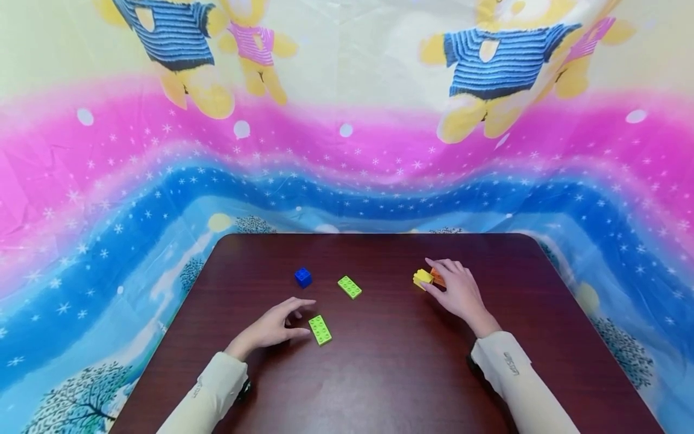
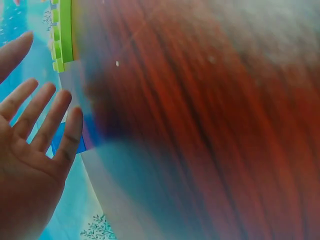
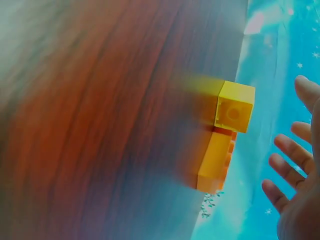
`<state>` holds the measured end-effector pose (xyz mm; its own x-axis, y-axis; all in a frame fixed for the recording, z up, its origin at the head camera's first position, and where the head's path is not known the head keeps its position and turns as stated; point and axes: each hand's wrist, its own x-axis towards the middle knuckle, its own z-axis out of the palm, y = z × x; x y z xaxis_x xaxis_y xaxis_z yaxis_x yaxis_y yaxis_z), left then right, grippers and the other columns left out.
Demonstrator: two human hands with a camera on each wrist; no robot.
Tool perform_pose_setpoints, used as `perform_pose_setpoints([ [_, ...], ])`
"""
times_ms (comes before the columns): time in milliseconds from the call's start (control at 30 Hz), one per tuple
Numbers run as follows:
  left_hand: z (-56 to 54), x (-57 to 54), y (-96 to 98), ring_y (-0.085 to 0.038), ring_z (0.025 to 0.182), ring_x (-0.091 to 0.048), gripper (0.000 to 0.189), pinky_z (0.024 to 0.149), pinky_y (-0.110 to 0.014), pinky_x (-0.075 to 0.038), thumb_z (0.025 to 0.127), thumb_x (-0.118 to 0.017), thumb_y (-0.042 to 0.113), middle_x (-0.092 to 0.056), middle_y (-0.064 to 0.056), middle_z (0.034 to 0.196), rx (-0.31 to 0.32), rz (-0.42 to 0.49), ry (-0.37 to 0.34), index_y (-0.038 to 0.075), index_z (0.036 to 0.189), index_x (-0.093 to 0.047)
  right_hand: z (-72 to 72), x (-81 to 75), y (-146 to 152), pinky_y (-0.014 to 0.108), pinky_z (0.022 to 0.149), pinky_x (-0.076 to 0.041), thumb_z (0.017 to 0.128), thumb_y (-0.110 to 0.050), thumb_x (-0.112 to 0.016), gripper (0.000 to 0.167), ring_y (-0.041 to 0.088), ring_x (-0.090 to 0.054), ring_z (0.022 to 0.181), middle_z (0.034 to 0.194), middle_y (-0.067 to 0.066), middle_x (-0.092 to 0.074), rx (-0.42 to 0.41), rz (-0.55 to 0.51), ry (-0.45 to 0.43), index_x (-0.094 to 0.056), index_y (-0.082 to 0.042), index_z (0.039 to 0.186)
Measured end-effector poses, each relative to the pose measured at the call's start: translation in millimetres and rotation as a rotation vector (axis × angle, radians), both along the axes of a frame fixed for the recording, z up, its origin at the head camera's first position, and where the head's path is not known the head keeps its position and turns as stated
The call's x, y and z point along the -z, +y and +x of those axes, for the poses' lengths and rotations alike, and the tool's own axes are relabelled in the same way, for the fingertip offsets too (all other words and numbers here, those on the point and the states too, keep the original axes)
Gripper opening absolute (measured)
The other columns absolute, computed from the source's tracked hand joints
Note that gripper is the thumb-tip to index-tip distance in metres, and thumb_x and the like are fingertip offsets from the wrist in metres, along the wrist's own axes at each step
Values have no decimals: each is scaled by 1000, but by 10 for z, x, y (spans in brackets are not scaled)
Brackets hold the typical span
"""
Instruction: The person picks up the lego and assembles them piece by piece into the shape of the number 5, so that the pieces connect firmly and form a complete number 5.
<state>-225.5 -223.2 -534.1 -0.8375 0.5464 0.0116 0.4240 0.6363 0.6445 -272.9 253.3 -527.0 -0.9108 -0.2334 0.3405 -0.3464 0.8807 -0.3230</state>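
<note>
"Is anything gripped?"
"Nothing appears to be held by the right hand (image 1: 459, 292), its fingers parted around the yellow building brick (image 3: 237, 92) and orange building brick (image 3: 215, 157) on the tabletop (image 1: 379, 367). Nothing is held by the left hand (image 1: 271, 325) either, loosely spread beside the nearer lime-green eight-stud brick (image 1: 320, 330)."
"What could go wrong?"
"The orange one might be knocked away if the yellow were pinched off-centre, so closely are they set."
"Their look?"
"The yellow seems tipped, its hollow underside exposed; the orange is studded on top."
</note>
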Motion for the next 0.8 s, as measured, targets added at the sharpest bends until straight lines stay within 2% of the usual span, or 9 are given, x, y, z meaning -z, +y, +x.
perform_pose_setpoints([
  [200,-38,23,18,-19,108,-62,63,87,-36,-55,92,-81,27,-62,-1,139,57,38,-76,17,149,-55,-115,94,-48,55,94,-50,95,-34,-77,58,32,-56,109,127,14,-63,1,-100,-76,-60,-11,146],
  [433,-93,44,59,-17,104,-60,58,85,-30,-53,91,-81,21,-65,0,131,90,22,-83,16,145,-59,-173,139,-103,50,88,-54,96,-27,-76,53,29,-59,102,123,14,-64,15,-183,-148,-62,-7,142],
  [600,-103,46,75,-16,101,-59,53,82,-29,-53,91,-81,17,-65,1,121,109,-9,-63,16,141,-62,-198,154,-142,47,86,-55,96,-22,-76,47,28,-61,96,122,14,-63,22,-197,-176,-64,-5,139],
  [800,-113,49,88,-14,100,-58,47,81,-26,-52,92,-80,15,-64,1,118,117,-46,-50,18,137,-66,-226,147,-151,48,87,-56,95,-17,-77,40,29,-62,97,121,15,-62,47,-197,-183,-69,-4,132],
])
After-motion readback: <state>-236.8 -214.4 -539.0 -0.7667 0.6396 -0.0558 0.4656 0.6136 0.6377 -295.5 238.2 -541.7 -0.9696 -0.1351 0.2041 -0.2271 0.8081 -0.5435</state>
